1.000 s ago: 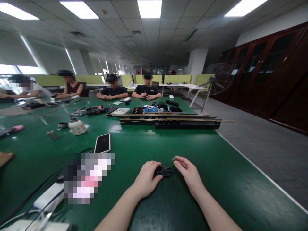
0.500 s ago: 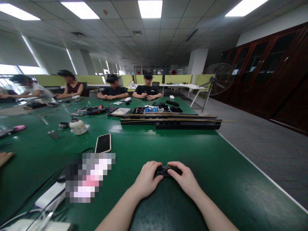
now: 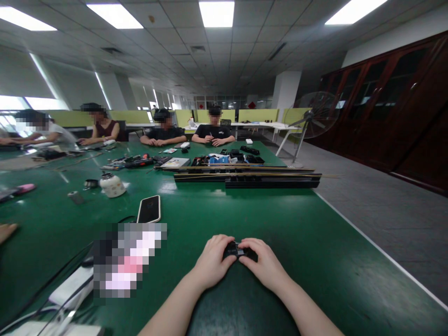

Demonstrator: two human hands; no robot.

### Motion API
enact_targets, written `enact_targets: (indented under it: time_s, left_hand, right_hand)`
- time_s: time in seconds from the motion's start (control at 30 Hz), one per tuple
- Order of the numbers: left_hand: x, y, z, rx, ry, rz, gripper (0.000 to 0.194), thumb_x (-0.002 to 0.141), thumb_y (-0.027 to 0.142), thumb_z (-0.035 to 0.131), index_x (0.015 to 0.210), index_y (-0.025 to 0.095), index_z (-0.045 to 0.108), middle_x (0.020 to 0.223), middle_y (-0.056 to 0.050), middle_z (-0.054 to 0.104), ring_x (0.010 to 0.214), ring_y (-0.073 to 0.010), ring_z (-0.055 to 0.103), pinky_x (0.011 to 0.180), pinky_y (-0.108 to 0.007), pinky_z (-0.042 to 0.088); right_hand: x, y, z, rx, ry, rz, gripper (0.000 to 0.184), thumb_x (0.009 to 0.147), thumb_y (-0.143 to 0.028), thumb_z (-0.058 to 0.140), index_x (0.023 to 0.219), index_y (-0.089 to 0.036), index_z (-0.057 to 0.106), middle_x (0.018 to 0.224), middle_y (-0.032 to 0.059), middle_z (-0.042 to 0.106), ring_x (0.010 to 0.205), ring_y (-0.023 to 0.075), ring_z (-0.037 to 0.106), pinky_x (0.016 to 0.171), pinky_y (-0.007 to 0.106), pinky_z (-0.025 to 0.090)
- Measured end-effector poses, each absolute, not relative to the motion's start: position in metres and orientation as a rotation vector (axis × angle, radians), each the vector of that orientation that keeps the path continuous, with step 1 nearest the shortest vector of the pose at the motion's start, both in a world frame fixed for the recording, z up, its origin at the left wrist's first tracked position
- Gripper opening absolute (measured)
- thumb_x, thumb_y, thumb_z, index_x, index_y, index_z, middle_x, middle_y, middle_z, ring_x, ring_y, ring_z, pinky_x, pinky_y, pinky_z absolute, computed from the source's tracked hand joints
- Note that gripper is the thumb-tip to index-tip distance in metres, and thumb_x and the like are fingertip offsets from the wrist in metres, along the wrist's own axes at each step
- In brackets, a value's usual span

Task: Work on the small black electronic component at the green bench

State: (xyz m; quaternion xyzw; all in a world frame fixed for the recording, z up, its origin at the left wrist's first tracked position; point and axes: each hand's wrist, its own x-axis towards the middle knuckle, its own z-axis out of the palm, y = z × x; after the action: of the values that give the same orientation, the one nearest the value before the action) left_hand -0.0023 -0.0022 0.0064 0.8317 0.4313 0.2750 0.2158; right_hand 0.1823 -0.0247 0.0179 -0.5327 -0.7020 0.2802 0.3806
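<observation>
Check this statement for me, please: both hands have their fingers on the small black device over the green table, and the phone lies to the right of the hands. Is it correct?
Not quite: the phone lies to the left of the hands, as the head view shows. Both the left hand and right hand do have fingers on the small black device over the green table.

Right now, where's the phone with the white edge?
In the head view, the phone lies on the green table, left of centre, to the left of the left hand and farther off, but nearer than the white jar.
</observation>
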Motion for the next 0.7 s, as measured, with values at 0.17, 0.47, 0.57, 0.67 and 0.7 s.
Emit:
enact_targets:
  time_s: [0.17,0.47,0.57,0.67,0.7]
  left_hand:
    - [-0.0023,-0.0029,0.0071,2.289,1.203,0.758,0.036,0.08,0.021,0.057,0.115,0.023,0.052,0.112,-0.006,0.055,0.105,-0.0237,0.048,0.093,-0.04,0.038]
    - [-0.0028,-0.002,0.0058,2.295,1.217,0.763,0.041,0.08,0.02,0.056,0.12,0.023,0.049,0.115,-0.007,0.055,0.108,-0.0238,0.047,0.095,-0.04,0.037]
    - [-0.003,-0.0016,0.0046,2.301,1.212,0.776,0.042,0.08,0.018,0.056,0.121,0.021,0.048,0.116,-0.007,0.055,0.109,-0.0234,0.047,0.096,-0.04,0.037]
    - [-0.0025,-0.0015,0.0044,2.299,1.212,0.776,0.042,0.08,0.017,0.056,0.122,0.02,0.047,0.117,-0.008,0.055,0.109,-0.0232,0.047,0.096,-0.039,0.037]
    - [-0.0022,-0.0015,0.0045,2.299,1.214,0.774,0.042,0.08,0.017,0.055,0.122,0.02,0.047,0.117,-0.007,0.055,0.11,-0.0233,0.047,0.096,-0.04,0.037]
  right_hand:
    - [0.1825,-0.0245,0.0186,-1.397,-1.739,0.752,0.038,0.061,-0.019,0.067,0.098,-0.028,0.065,0.103,0.0022,0.067,0.099,0.0243,0.058,0.091,0.039,0.041]
    - [0.1823,-0.0247,0.017,-1.414,-1.749,0.731,0.038,0.063,-0.018,0.065,0.101,-0.027,0.063,0.105,0.0028,0.067,0.1,0.0243,0.057,0.092,0.039,0.04]
    - [0.1822,-0.0245,0.0169,-1.408,-1.753,0.727,0.038,0.064,-0.018,0.064,0.101,-0.027,0.063,0.105,0.0027,0.067,0.1,0.0243,0.057,0.092,0.039,0.04]
    - [0.1822,-0.0245,0.017,-1.413,-1.762,0.72,0.037,0.065,-0.018,0.063,0.101,-0.026,0.063,0.105,0.0032,0.067,0.1,0.0241,0.057,0.091,0.039,0.041]
    - [0.1822,-0.0246,0.017,-1.416,-1.766,0.717,0.037,0.065,-0.019,0.063,0.101,-0.026,0.063,0.105,0.0033,0.067,0.1,0.0242,0.058,0.091,0.039,0.041]
